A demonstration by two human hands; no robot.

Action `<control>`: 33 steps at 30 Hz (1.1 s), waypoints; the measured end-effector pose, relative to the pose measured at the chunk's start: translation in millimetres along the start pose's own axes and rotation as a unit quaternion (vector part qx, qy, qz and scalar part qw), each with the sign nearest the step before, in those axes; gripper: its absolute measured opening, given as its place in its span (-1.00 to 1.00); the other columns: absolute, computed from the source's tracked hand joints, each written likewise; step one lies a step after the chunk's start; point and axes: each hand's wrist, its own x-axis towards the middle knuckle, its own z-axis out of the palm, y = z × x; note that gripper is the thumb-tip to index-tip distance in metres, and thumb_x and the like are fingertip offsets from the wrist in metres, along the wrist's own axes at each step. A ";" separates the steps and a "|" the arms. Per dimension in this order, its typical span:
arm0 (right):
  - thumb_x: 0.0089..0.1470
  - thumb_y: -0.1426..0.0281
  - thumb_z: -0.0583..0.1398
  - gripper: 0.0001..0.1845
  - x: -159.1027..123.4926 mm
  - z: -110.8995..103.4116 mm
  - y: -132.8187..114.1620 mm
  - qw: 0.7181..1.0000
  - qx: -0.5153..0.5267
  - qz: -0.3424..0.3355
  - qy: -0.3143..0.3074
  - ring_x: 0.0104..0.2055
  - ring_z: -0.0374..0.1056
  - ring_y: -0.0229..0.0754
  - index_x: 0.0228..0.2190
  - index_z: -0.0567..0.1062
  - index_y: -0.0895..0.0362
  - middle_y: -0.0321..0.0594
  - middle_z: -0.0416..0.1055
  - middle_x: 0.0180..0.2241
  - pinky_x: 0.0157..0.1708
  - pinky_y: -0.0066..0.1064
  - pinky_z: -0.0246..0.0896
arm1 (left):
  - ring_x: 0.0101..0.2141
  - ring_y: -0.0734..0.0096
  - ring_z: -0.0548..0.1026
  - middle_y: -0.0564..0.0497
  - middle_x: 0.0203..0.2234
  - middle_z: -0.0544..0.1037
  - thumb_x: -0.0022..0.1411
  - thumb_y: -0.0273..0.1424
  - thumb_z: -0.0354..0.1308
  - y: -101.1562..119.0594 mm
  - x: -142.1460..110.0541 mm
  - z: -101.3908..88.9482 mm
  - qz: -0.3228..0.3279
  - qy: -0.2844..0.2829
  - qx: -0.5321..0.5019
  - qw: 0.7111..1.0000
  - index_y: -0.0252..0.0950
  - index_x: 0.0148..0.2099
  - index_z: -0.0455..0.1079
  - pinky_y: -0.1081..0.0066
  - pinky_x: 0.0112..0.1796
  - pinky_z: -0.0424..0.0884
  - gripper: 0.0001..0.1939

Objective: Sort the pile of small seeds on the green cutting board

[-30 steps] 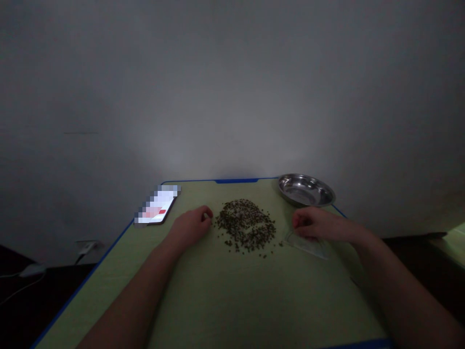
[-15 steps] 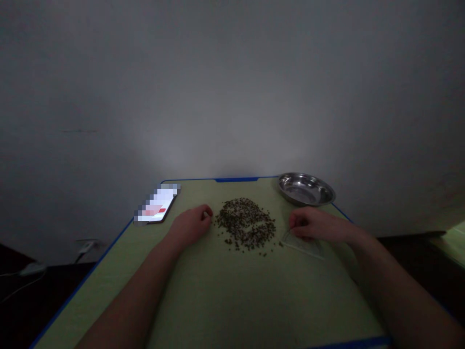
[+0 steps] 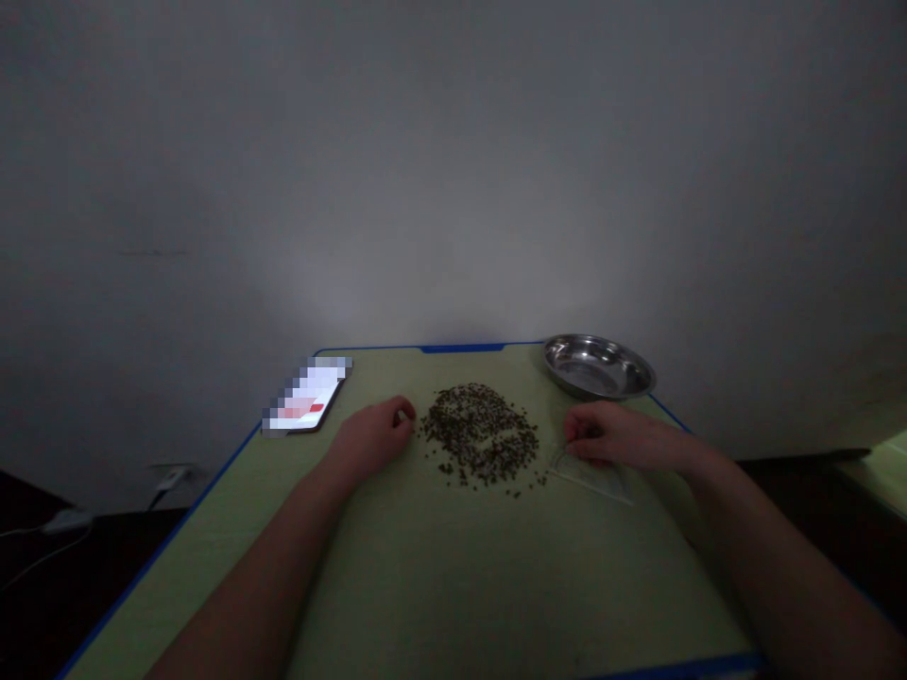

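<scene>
A heap of small dark grains [image 3: 480, 436] lies in the middle of the pale green table [image 3: 439, 567]. My left hand [image 3: 372, 437] rests on the table at the heap's left edge, fingers curled in, thumb and forefinger pinched near the grains. My right hand [image 3: 616, 436] lies to the right of the heap, fingers closed on a clear plastic triangle [image 3: 595, 475] whose flat edge sits on the table beside the grains.
A shiny steel bowl [image 3: 599, 367] stands at the far right corner. A lit phone [image 3: 306, 398] lies at the far left edge. The table has a blue rim and stands against a grey wall. A cable and socket lie on the dark floor at left.
My right hand has slid the clear triangle slightly left, closer to the heap. My left hand has stayed in place.
</scene>
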 end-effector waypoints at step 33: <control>-0.03 0.35 0.16 -0.90 -0.5 3.6 -8.0 0.999 -0.034 -0.010 0.003 -0.56 0.21 -0.30 -0.47 0.33 0.12 -0.34 0.30 -0.59 -0.58 -0.48 0.10 | -0.35 0.34 0.46 -0.02 -0.31 0.55 0.12 -0.34 -0.11 0.7 0.7 -0.7 -0.003 -0.005 -0.007 1.000 -0.19 -0.14 0.39 0.41 -0.37 0.26 -0.69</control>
